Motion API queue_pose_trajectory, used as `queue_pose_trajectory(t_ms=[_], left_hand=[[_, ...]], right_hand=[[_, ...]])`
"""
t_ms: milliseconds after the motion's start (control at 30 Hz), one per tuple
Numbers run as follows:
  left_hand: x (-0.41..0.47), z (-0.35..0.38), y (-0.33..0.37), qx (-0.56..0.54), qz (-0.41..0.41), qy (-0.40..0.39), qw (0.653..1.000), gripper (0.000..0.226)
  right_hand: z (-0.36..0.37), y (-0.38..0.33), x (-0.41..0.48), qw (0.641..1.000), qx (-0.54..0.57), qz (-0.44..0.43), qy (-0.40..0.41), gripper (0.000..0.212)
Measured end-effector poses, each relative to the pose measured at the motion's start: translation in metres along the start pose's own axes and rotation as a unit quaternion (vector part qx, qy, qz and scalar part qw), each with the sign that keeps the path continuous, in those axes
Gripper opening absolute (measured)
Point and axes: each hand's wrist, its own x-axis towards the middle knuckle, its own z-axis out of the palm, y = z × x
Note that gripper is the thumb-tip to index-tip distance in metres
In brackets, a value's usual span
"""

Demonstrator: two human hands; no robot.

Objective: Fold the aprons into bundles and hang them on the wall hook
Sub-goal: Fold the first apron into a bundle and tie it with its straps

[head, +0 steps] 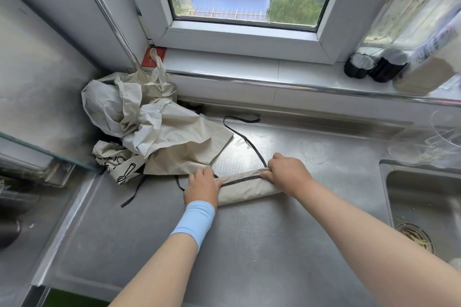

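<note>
Matt beige cloth apron [247, 188]; dull brushed-metal counter [249, 244].

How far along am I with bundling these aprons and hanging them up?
Early on. Done: one beige apron is folded down to a narrow roll on the steel counter. In hand: left hand and right hand grip its two ends, its black strap trailing loose. Left: tying off that bundle, the crumpled apron pile in the corner, and all hanging; no hook is in view.

Two hands [202, 185] [287, 174], one rolled apron [247, 188], one crumpled heap [154, 132], one sink [424, 197].
</note>
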Motion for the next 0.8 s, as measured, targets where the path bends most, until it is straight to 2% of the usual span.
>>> queue_pose_trajectory(t_ms=[67, 100, 133, 200, 267, 333, 433, 500, 567, 667, 800], left_hand=[[-0.006, 0.004, 0.009, 0.028, 0.105, 0.106, 0.988, 0.020], [-0.008, 0.008, 0.014, 0.021, 0.188, 0.135, 0.973, 0.025], [-0.012, 0.013, 0.017, 0.019, 0.263, 0.138, 0.955, 0.028], [-0.020, 0.019, 0.019, 0.023, 0.333, 0.117, 0.936, 0.027], [-0.023, 0.026, 0.016, 0.008, 0.321, 0.083, 0.944, 0.029], [-0.025, 0.027, 0.014, -0.024, 0.296, 0.025, 0.955, 0.034], [-0.026, 0.030, 0.004, -0.049, 0.299, -0.024, 0.953, 0.038], [-0.027, 0.029, -0.004, -0.059, 0.308, -0.056, 0.948, 0.043], [-0.025, 0.029, -0.015, -0.074, 0.309, -0.077, 0.945, 0.046], [-0.023, 0.025, -0.025, -0.088, 0.302, -0.028, 0.949, 0.039], [-0.019, 0.016, -0.037, -0.061, 0.233, 0.020, 0.970, 0.026]], right_hand=[[0.004, -0.004, 0.002, 1.000, -0.020, 0.005, 0.007, 0.047], [0.007, -0.005, 0.001, 0.999, -0.030, 0.005, 0.017, 0.046], [0.009, -0.004, 0.001, 0.998, -0.044, -0.005, 0.042, 0.043], [0.012, -0.006, -0.002, 0.988, -0.095, -0.030, 0.117, 0.033], [0.018, -0.012, -0.007, 0.964, -0.121, -0.093, 0.218, 0.010], [0.030, -0.018, -0.014, 0.945, -0.105, -0.176, 0.256, 0.011], [0.042, -0.013, -0.028, 0.958, 0.010, -0.199, 0.204, 0.008], [0.043, -0.001, -0.036, 0.968, 0.065, -0.191, 0.149, 0.025], [0.039, 0.007, -0.040, 0.972, 0.062, -0.195, 0.115, 0.034], [0.037, 0.013, -0.038, 0.973, 0.020, -0.198, 0.120, 0.029], [0.033, 0.010, -0.034, 0.977, 0.024, -0.151, 0.148, 0.030]])
